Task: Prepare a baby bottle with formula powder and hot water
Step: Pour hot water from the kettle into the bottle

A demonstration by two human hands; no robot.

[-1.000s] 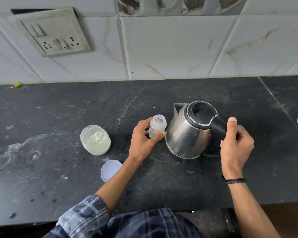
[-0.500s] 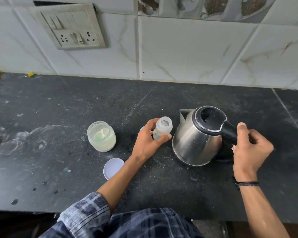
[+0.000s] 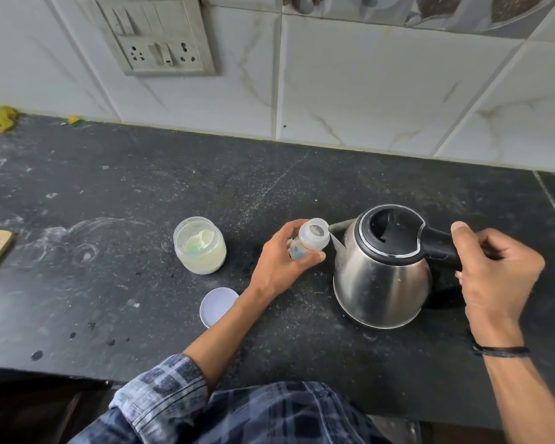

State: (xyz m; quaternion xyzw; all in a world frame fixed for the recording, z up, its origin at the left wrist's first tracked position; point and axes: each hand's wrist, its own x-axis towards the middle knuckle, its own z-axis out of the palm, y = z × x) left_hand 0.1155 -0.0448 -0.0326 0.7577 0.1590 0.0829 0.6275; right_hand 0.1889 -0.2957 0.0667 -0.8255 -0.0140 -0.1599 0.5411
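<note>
Head view: left hand (image 3: pixel 277 265) grasps small clear plastic baby bottle (image 3: pixel 311 240), right hand (image 3: pixel 494 270) grasps round steel kettle (image 3: pixel 382 283); hot water could miss, scalding fingers (image 3: pixel 313 257).

Steel kettle (image 3: pixel 382 283) black-lidded; counter (image 3: pixel 141 193) black speckled; sleeve (image 3: pixel 161 392) blue plaid; tiles (image 3: pixel 382 84) white marbled.

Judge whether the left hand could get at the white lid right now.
Probably not yet: the left hand grips the baby bottle. The white lid itself lies bare, close beside that forearm.
</note>
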